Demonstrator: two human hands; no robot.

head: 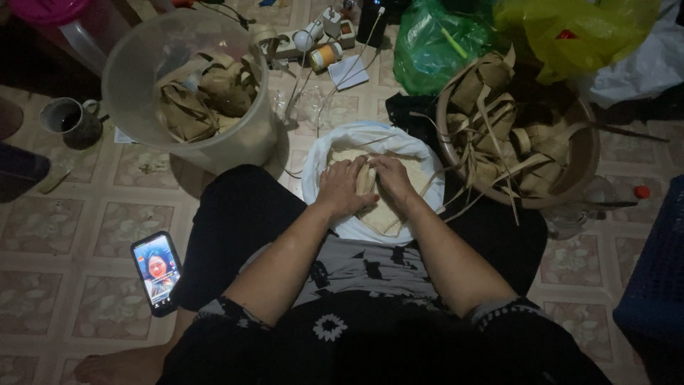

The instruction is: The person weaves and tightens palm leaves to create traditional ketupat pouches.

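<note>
Fig.: L hand (342, 187) & R hand (390, 178) both clenched on a pale woven leaf pouch (365, 180) over white bag (320, 167), betw. bucket (135, 57) & basket (581, 153).

**Seated person, seen from above: clothing and bare limbs**

The left hand (342, 187) and right hand (390, 178) are bare, without rings, a watch or gloves; both forearms are uncovered to above the elbow. Short dark sleeves (221, 311) with a pale patterned hem end at 7 and 5 o'clock. The dark top (335, 331) carries a small white flower-shaped mark near its middle. Below it lies a grey cloth (356, 267) with scattered black marks. Black trousers (239, 221) cover the bent legs, and a bare foot (117, 367) shows at 7 o'clock.
</note>
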